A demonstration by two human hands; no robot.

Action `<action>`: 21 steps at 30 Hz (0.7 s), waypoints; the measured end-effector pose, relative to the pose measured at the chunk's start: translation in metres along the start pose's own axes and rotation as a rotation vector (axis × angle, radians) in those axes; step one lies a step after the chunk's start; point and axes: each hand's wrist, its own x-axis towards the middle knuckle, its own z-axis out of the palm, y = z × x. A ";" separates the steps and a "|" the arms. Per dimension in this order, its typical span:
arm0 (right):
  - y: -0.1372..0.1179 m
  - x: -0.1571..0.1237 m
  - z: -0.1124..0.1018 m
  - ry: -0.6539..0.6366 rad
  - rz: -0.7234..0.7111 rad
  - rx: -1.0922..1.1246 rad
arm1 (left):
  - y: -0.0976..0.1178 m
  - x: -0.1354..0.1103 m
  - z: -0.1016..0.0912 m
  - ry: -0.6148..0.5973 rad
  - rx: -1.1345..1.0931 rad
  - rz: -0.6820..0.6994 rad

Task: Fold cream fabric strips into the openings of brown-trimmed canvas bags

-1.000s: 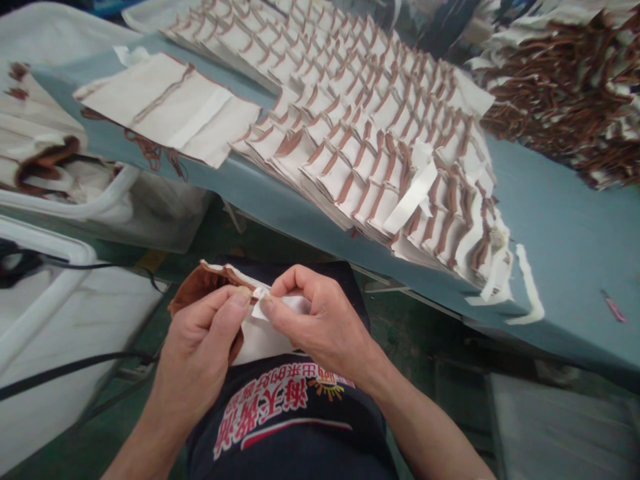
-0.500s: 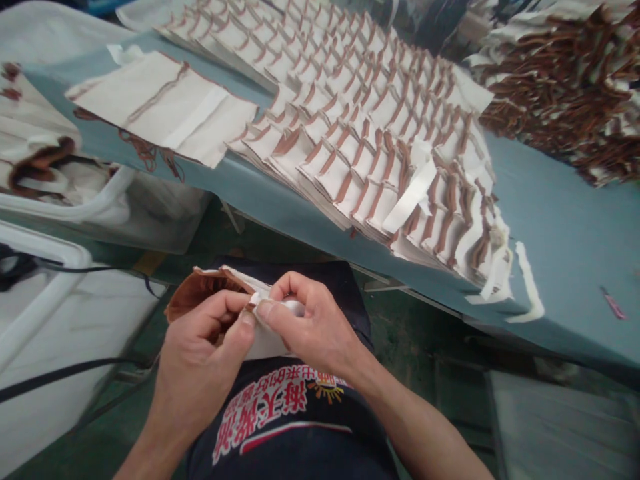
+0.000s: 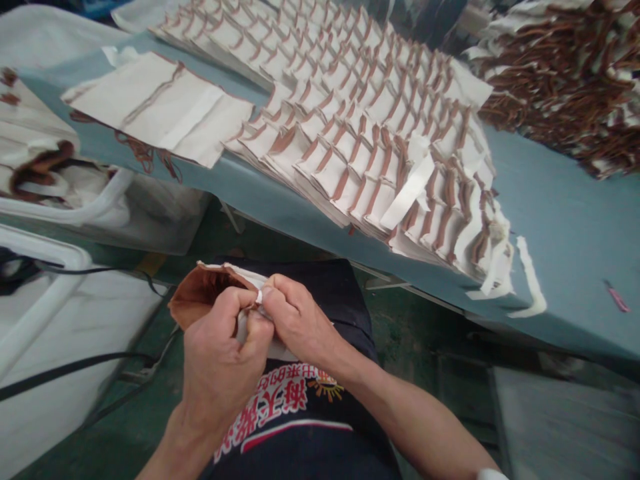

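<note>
1. Fingers of the left hand (image 3: 220, 353) are pinched together, thumb against bent forefinger, on the rim of a brown-and-white cloth piece (image 3: 190, 303).
2. Fingers of the right hand (image 3: 299, 321) are curled closed on the same rim, just beside the left ones; their tips are partly hidden. A small white strip (image 3: 259, 296) shows between the two hands.
3. The cloth piece is above the person's lap, its brown end gaping open to the left of the hands.
4. A strip of open floor (image 3: 400, 333) lies between the lap and the near edge of the blue surface (image 3: 555, 213).
5. Rows of stacked cloth (image 3: 360, 133) reach close to that near edge, with a flat cloth panel (image 3: 160, 110) beside them, brown strings (image 3: 143, 157) trailing from under it.
6. Bare surface stretches right of the rows, towards a pink tool (image 3: 619, 298).
7. Left of the lap, a white rail (image 3: 45, 241) limits the room.
</note>
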 end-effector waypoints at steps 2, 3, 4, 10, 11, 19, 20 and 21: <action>0.003 0.003 0.001 -0.039 -0.009 0.053 | 0.002 0.004 -0.001 -0.025 -0.073 -0.040; 0.005 0.005 0.002 -0.045 -0.018 0.096 | 0.003 0.007 -0.003 -0.045 -0.130 -0.071; 0.006 0.006 0.003 -0.048 -0.026 0.149 | 0.003 0.011 -0.006 -0.076 -0.193 -0.105; 0.003 0.001 -0.010 -0.260 -0.032 0.355 | -0.005 0.036 -0.034 -0.421 -0.540 -0.322; 0.001 -0.002 -0.015 -0.311 -0.005 0.377 | -0.007 0.038 -0.039 -0.416 -0.559 -0.340; 0.013 -0.046 -0.042 -0.501 0.225 0.398 | -0.006 0.052 -0.052 -0.378 -0.537 -0.319; 0.017 -0.054 -0.043 -0.561 0.256 0.417 | -0.006 0.053 -0.053 -0.387 -0.509 -0.311; 0.020 -0.062 -0.044 -0.613 0.288 0.393 | -0.006 0.055 -0.053 -0.397 -0.484 -0.306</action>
